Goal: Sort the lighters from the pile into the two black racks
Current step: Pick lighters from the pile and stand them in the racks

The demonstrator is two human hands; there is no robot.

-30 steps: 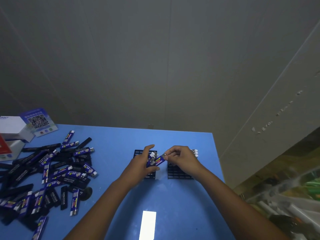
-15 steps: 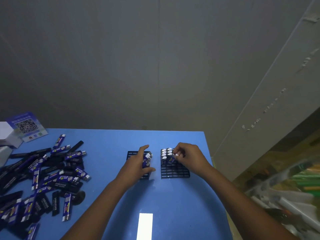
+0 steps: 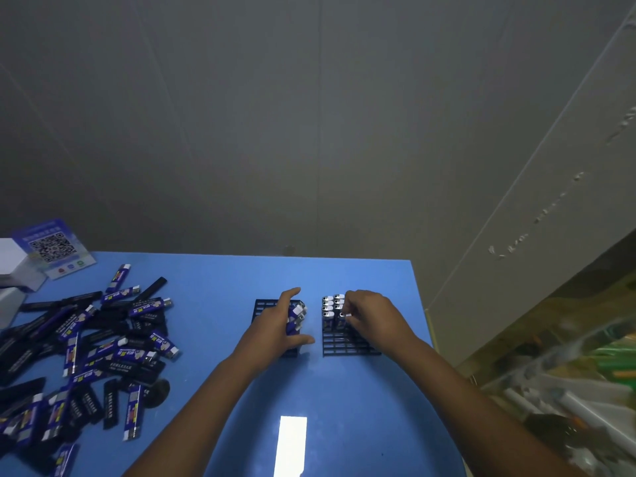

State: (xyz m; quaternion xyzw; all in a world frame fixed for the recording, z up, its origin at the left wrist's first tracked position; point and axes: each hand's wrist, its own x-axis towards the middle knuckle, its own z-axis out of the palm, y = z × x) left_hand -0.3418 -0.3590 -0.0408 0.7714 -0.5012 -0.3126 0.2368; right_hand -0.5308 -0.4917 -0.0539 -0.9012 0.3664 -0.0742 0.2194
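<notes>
Dozens of lighters lie in a loose pile (image 3: 86, 349) at the nine o'clock side of the blue worktop (image 3: 213, 407), blue-printed and black ones mixed, their long axes pointing every way. A QR-code card (image 3: 55, 247) and white boxes (image 3: 13, 266) stand at about ten o'clock.

Moving toward the centre, the left rack (image 3: 266, 306) sits flat, and the left hand (image 3: 275, 333) rests over it, fingers curled around a small bunch of lighters (image 3: 296, 318) whose metal tops point toward one o'clock.

Just beside it at three o'clock lies the right rack (image 3: 344, 342). Several lighters stand upright (image 3: 332, 304) in its far rows at twelve o'clock, metal tops up; the near rows at six o'clock look unfilled. The right hand (image 3: 373, 318) hovers over the filled corner, fingertips pinched on the top of one lighter (image 3: 343, 316) that stands upright in or just above a slot; whether it is fully seated I cannot tell.

My judgement: the relation that matters is the held bunch lying at nine o'clock from the right hand, close by, so the right hand is the nearer one to take the next lighter, which must be turned upright before going into a slot.
</notes>
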